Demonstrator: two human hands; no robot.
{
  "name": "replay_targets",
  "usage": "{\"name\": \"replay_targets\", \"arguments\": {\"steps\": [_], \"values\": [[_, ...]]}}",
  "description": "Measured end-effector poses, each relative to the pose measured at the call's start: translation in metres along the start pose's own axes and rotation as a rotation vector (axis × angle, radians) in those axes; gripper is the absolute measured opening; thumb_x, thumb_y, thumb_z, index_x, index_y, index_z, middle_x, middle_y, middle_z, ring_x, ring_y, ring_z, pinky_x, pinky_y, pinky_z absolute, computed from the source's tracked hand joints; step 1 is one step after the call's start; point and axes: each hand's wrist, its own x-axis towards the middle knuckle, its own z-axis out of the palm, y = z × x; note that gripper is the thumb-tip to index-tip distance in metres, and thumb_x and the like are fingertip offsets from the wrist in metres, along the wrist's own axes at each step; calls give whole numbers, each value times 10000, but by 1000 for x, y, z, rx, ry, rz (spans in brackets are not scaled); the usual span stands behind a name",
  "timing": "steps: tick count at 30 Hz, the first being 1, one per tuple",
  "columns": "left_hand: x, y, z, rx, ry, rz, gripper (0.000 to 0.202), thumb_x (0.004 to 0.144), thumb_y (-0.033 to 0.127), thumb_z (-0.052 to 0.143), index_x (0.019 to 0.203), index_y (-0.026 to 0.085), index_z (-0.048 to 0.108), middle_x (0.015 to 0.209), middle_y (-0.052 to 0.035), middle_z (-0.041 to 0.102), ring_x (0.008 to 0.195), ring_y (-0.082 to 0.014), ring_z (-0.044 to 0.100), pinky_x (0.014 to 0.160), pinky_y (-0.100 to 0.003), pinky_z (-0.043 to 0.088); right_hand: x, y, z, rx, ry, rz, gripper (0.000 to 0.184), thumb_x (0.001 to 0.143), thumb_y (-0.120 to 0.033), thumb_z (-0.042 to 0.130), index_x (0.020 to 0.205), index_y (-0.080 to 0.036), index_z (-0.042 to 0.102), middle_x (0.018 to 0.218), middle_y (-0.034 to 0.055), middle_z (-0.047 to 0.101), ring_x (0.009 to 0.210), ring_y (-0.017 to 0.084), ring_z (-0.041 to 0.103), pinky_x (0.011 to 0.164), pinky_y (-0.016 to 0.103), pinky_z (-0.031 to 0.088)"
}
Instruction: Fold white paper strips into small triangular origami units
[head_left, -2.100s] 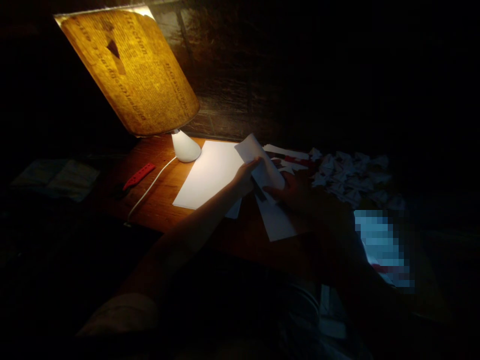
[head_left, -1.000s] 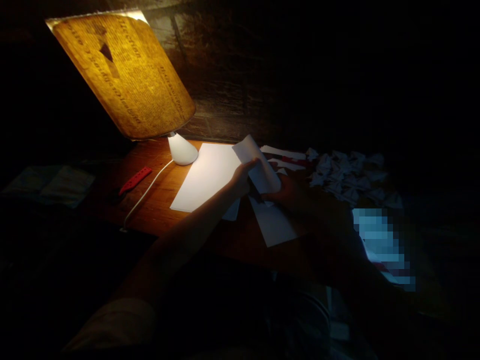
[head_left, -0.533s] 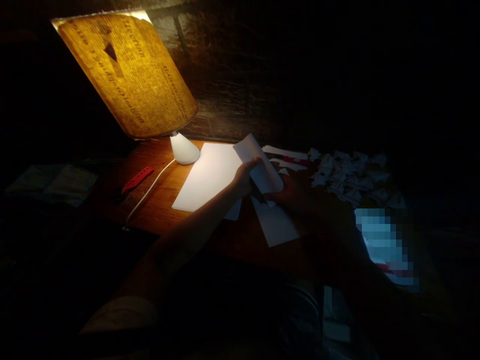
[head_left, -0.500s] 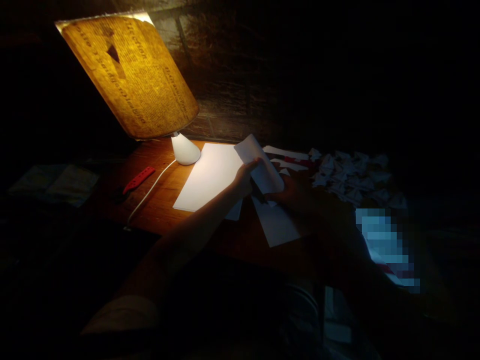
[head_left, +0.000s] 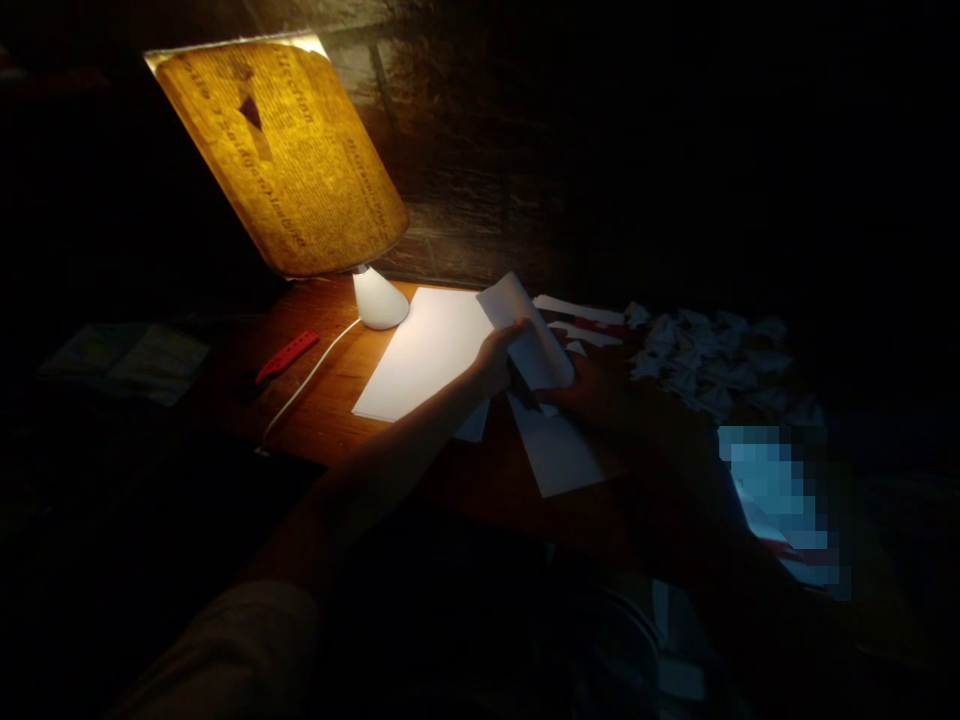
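Note:
In dim lamp light my left hand (head_left: 495, 358) is closed on the left edge of a white paper strip (head_left: 525, 335) held up above the wooden table (head_left: 330, 400). In shadow just to the right, my right hand (head_left: 600, 395) grips something dark, perhaps scissors (head_left: 521, 388), whose tip meets the paper's lower edge. A cut piece of white paper (head_left: 559, 455) lies on the table right under both hands. A larger white sheet (head_left: 424, 350) lies flat to the left of them.
A lamp with a yellow printed shade (head_left: 289, 150) and white base (head_left: 380, 300) stands at the back left, its cord (head_left: 300, 385) trailing forward. A red strip-like tool (head_left: 286, 356) lies left. Several small folded paper pieces (head_left: 705, 355) are heaped at right. A lit screen (head_left: 780, 495) glows at right.
The hands keep the same hold on the paper. The whole view has drifted slightly to the right and down; nothing on the table has moved.

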Motion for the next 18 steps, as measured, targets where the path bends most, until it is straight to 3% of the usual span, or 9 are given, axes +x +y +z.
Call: {"name": "replay_targets", "arguments": {"steps": [6,18], "values": [[0,1,1,20,-5,10,412,839,444,765,1129,152,777,1063,-164,838,1253,-424,716,1117,-578,519,1,2,0,2,14,-30,594,664,-461,956,1156,-208,743,1086,114,787,1028,369,762,844,519,665],[-5,5,3,3,-32,-9,448,852,448,744,1190,154,760,1093,-149,839,1243,-399,728,1141,-565,508,-2,-7,2,69,-3,83,570,649,-400,954,1127,-186,731,1047,111,780,940,349,771,758,496,677]]}}
